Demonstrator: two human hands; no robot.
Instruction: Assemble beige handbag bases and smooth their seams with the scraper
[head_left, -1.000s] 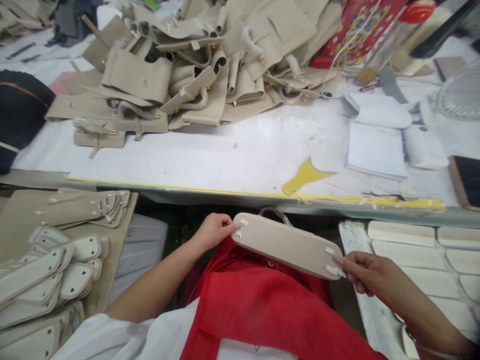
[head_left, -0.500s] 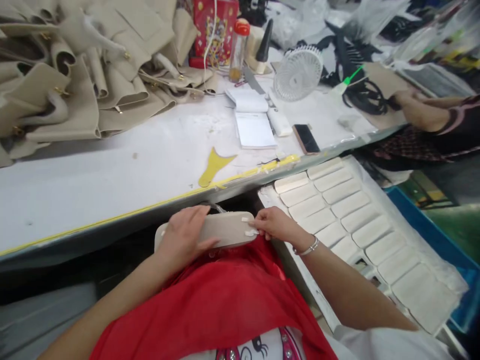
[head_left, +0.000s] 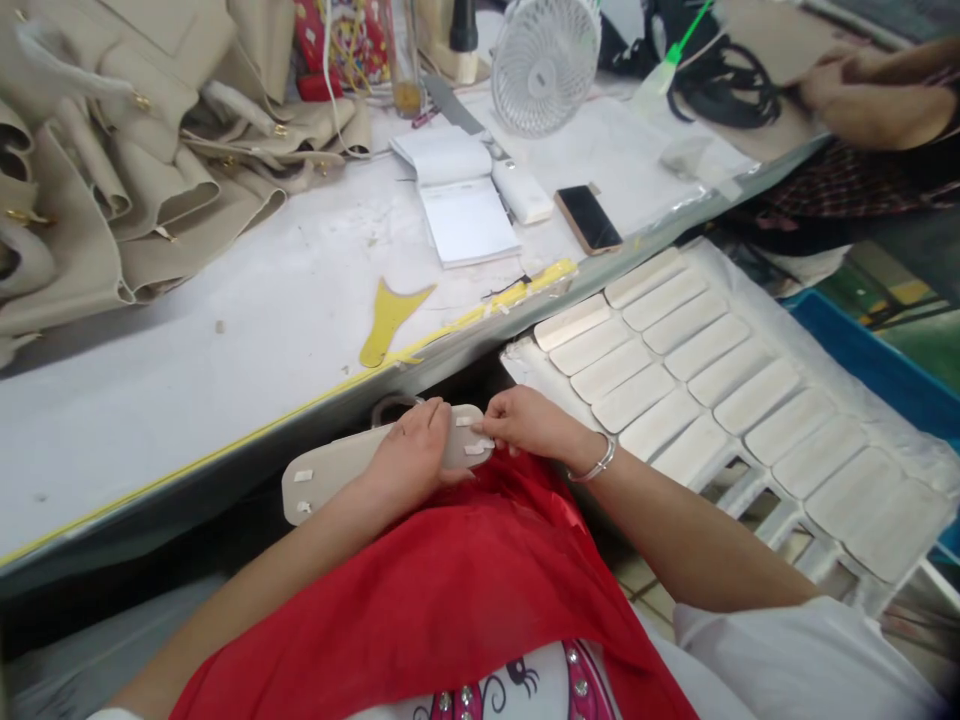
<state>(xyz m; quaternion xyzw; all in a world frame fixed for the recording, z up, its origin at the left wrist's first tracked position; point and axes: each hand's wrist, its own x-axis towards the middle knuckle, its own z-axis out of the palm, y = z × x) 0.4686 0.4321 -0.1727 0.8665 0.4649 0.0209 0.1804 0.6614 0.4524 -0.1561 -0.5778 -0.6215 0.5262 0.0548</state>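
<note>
A long beige panel with rounded ends lies across my lap, below the bench edge. My left hand is wrapped over its middle and right part, with the thumb toward me. Small white tabs sit on the panel's left end, and more white tabs show at the right end. There my right hand has thumb and fingers pinched together at the panel's tip, beside the tabs. Whatever the pinch holds is too small to make out. Behind the panel rises a pale curved loop.
Beige bag parts are heaped at the bench's left. A yellow scraper-shaped piece, notepad, phone and fan lie farther right. Beside me, a rack bears rows of pale oblong pieces. Another person's arms rest at far right.
My left hand has slid right along the panel, so its left end with tabs now shows. My right hand remains pinched at the right end. The camera view has shifted.
</note>
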